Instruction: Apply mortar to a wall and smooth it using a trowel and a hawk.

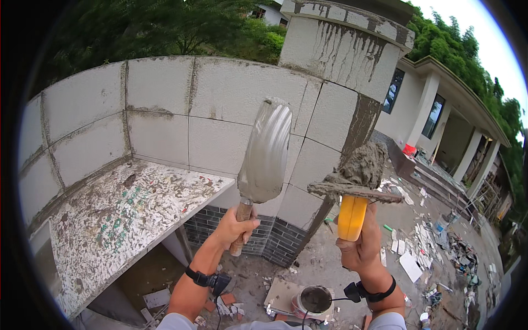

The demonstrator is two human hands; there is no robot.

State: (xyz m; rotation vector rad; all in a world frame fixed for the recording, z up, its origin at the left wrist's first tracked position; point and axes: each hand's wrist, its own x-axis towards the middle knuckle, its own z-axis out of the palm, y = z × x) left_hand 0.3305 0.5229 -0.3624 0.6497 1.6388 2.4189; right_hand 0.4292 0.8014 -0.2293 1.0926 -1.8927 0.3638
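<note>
My left hand [231,228] is wrapped round the wooden handle of a trowel [267,151]. The long metal blade points upward and is smeared with wet mortar in streaks. In my right hand [364,245] is a plastering float [352,217], gripped by its yellow handle. A heap of grey mortar [364,165] sits on the float's plate, which is seen nearly edge-on. Both tools are raised before a wall [220,88] faced with pale square tiles, a little apart from each other. Beside them, dark mortar coats a strip [360,124] along the pillar's edge.
A mortar-spattered white slab [132,203] juts out at the left. Below stands a bucket [313,300] of mortar on a board. Dark brick-patterned tiles [283,242] cover the wall's foot. Rubble [423,258] litters the ground at right, before a house with steps [440,179].
</note>
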